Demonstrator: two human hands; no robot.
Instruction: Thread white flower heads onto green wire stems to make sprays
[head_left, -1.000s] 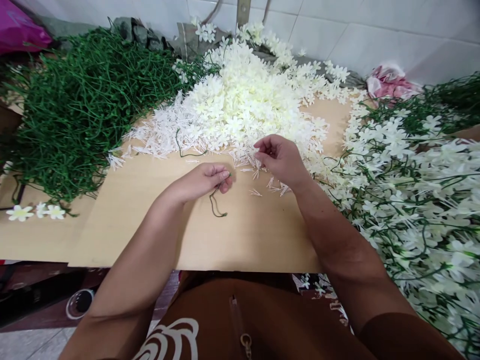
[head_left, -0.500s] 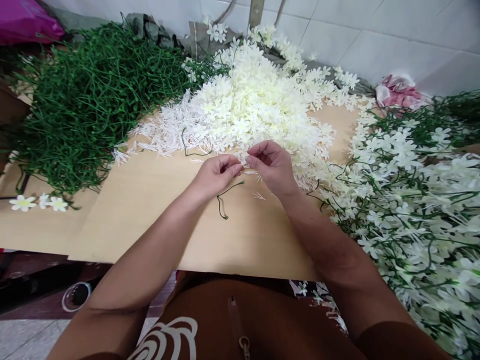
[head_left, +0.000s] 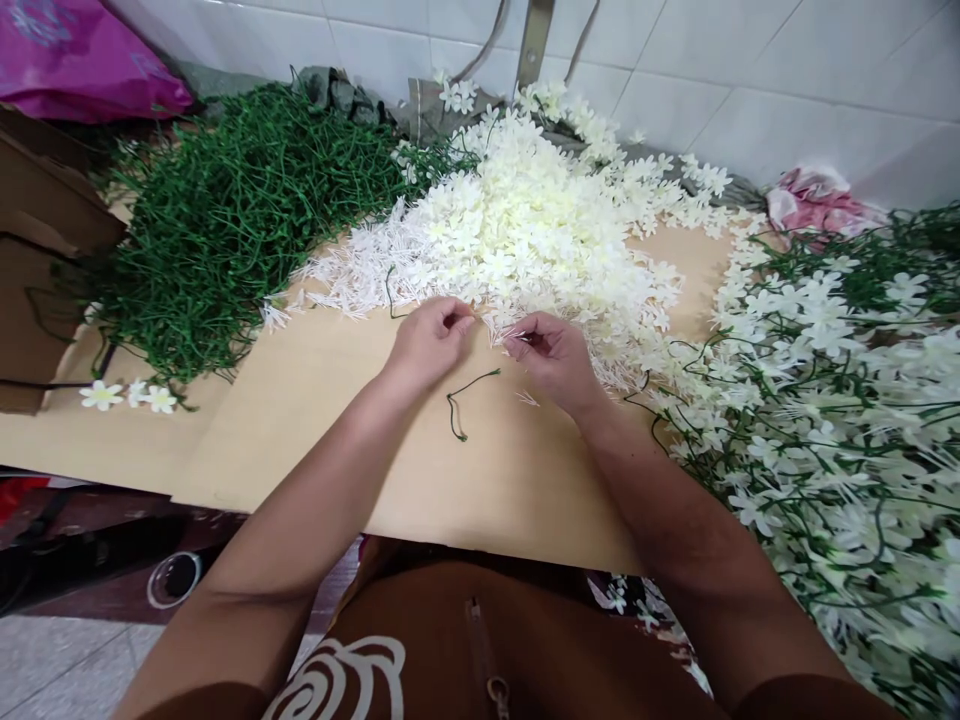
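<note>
My left hand is closed in a pinch at the front of the white pile; whatever is between its fingertips is too small to make out. A short gap to the right, my right hand pinches a thin white artificial flower stamen between thumb and forefinger. Below and between the hands, a green plastic stem with a bend lies on the cardboard. Behind them spreads a heap of white artificial flower heads, with loose white stamens at its left side.
A mound of green stems fills the left back. Assembled white flowers on stems crowd the right side. A cardboard box and a pink bag are at far left; a tiled wall stands behind.
My hands have drawn apart from where they met; the right came slightly down and the left moved slightly up. The view has shifted left, showing more of the box.
</note>
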